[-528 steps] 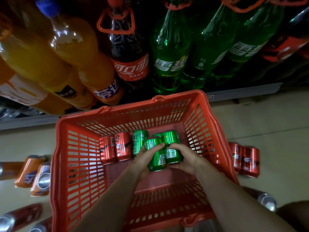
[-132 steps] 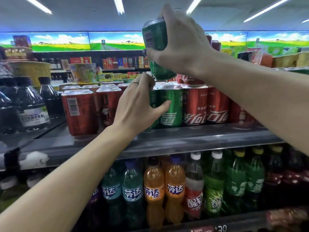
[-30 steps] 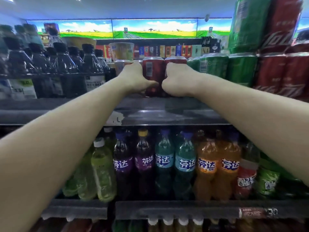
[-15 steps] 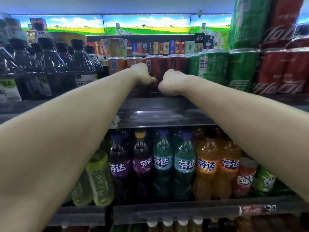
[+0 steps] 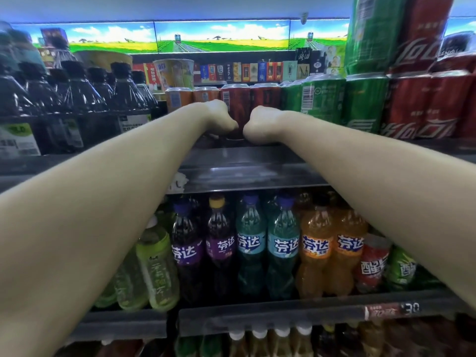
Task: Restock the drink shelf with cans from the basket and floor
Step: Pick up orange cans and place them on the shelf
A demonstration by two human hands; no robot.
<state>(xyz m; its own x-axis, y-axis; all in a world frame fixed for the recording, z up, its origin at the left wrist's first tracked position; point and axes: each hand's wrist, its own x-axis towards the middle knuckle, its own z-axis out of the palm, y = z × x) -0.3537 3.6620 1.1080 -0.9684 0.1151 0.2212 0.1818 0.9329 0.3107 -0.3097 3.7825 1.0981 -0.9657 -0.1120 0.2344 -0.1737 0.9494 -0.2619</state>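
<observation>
Cans stand upright along the upper shelf (image 5: 247, 155), long axes vertical, tops up. Two dark red cans (image 5: 238, 106) sit in the middle of the row, barcode on the left one turned toward the aisle. To their left are two orange cans (image 5: 180, 97), and to their right green Sprite cans (image 5: 322, 99) with a second green can stacked on top further along, then red Coca-Cola cans (image 5: 417, 104), also stacked two high.

Both of the person's arms reach straight out to the red cans in the middle. The left hand (image 5: 219, 118) is bent down at the wrist with its fingers curled against the left side of the front red can; the right hand (image 5: 260, 126) mirrors it on the right side, fingers folded under. The fingers themselves are hidden behind the knuckles, so I can't tell whether either hand is actually gripping a can or only pressing against it.

Dark tea bottles (image 5: 77, 99) fill the left end of the same shelf. On the shelf below stand Fanta bottles (image 5: 280, 246) in purple, teal and orange, with pale green bottles (image 5: 154, 264) leaning at the left.
</observation>
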